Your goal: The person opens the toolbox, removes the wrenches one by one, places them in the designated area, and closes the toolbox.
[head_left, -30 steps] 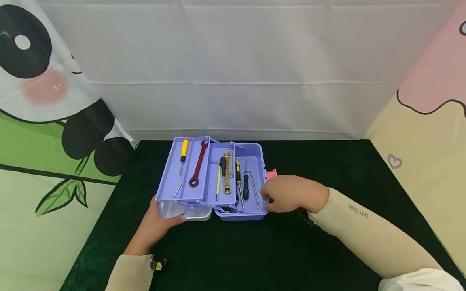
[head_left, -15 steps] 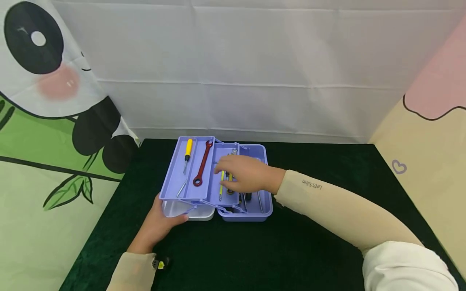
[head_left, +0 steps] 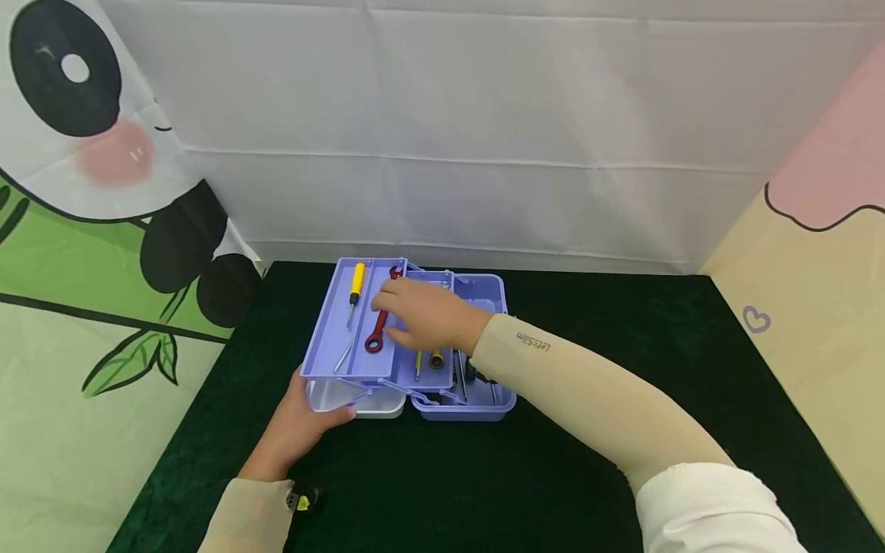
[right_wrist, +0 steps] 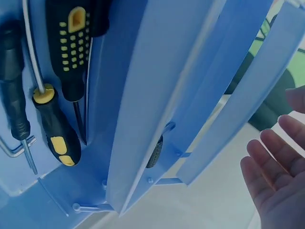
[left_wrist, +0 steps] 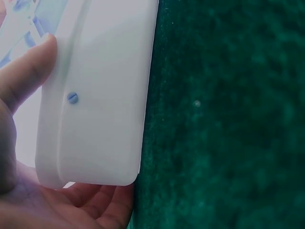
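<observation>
Under right hand (head_left: 422,315) grip: red wrench (head_left: 377,332), upper tray (head_left: 332,338).

We lose the middle of the red wrench (head_left: 377,330) beneath the right hand (head_left: 423,315) — only its ends show. That hand also covers the upper parts of the tools in the middle tray (head_left: 427,367) of the toolbox (head_left: 484,403). In the left-wrist view, the left hand (left_wrist: 28,191) is cut off by the frame edge — the white lid (left_wrist: 100,95) runs out of frame too.

White cloth backdrop (head_left: 442,153), panda curtain (head_left: 83,192), pink-and-cream curtain (head_left: 823,230), dark green tablecloth (head_left: 622,346).
</observation>
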Motion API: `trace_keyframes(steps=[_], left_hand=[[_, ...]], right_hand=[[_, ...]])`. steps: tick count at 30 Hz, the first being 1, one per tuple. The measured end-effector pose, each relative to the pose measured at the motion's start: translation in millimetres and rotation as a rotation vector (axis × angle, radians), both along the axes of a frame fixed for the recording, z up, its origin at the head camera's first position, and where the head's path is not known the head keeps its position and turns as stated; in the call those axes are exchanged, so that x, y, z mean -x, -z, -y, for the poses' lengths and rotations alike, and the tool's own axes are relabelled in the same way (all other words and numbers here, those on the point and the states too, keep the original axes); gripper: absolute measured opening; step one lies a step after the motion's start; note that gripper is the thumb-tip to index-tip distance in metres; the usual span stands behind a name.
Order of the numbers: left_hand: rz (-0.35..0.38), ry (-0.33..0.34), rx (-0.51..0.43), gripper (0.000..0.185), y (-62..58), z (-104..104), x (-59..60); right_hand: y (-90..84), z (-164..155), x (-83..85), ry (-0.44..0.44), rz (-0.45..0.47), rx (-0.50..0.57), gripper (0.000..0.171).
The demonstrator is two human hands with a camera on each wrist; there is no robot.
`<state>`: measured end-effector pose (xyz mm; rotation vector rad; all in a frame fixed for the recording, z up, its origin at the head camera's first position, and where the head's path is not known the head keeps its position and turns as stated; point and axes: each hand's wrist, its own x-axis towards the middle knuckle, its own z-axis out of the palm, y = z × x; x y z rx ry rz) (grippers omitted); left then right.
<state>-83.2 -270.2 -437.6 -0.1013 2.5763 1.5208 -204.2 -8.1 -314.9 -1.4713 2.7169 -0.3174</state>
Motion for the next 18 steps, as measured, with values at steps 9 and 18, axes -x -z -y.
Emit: trace_keyframes(steps=[9, 18], left_hand=[[0.088, -0.028, 0.033, 0.13, -4.6, 1, -2.1], [0.068, 0.001, 0.024, 0.127, -2.9, 3, -0.8]], right_hand=[[7.4, 26, 17.7, 0.124, 0.054, -0.043, 0.043], [13.9, 37, 21.7, 0.084, 0.103, -0.092, 0.038]])
